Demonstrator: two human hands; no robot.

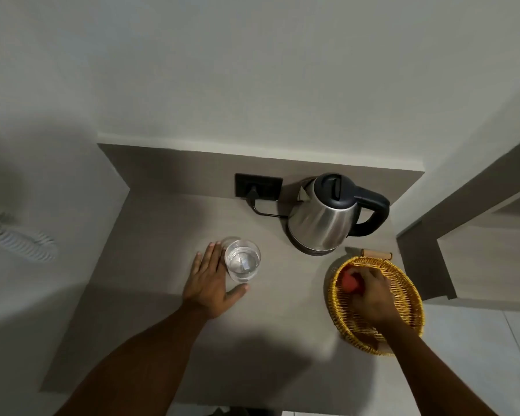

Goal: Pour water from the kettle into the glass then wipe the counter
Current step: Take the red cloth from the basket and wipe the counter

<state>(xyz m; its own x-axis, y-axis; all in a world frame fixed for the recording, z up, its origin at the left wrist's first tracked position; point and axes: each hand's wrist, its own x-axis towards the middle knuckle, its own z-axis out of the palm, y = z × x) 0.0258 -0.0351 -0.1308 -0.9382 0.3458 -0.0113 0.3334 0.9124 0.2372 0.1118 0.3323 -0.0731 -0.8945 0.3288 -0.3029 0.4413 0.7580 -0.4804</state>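
Grey-beige counter (162, 265) is seen from above, set into a corner between plain pale walls, with a low upstand of the same colour along the back. One black socket (258, 185) is fixed to that upstand, and a plug with a black cord is seen running from it toward the kettle. Pale floor tiles are visible past the counter's right edge.

One kettle (324, 220) of brushed steel, with a black lid and a black handle turned to the right, is stood upright on its base at the back right of the counter, its spout pointing toward the socket. One clear glass (242, 259) is stood upright in front and to the left of the kettle, well apart from it; water appears to be held in it, though the level cannot be judged.

One round yellow wicker basket (409, 298) is placed at the right edge, just in front of the kettle. The left hand (210, 283) is laid beside the glass, fingers extended along its left side and thumb curled toward its near side. The right hand (373, 295) is reached into the basket, fingers closed around one red cloth (350, 282).
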